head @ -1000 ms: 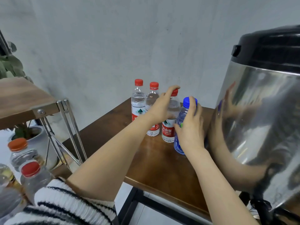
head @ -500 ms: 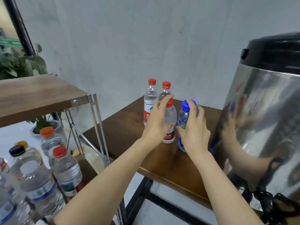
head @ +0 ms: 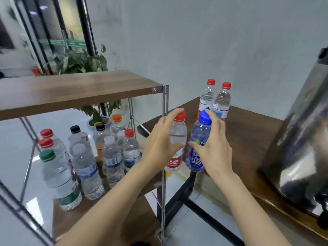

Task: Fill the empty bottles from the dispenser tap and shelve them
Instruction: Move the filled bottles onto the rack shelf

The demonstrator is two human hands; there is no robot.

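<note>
**Beside the chrome-framed wooden shelf rack (head: pixel 79 93): upright carry**

Right of that rack, a clear plastic bottle with red cap and label (head: pixel 178 139) is gripped round its upper body by the left hand (head: pixel 159 148). A translucent blue bottle with blue cap (head: pixel 199 139) is clasped by the right hand (head: pixel 214 151). Both long axes stand near vertical, caps up. Thin, slick walls are judged to dent, so weight is best taken at the stiffer shoulder.

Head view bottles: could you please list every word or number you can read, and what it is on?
"SPRING" on the red label of the clear red-capped plastic bottle in the left hand.
"3D" on the blue blue-capped plastic bottle in the right hand.
All other labels are too blurred to read.
</note>
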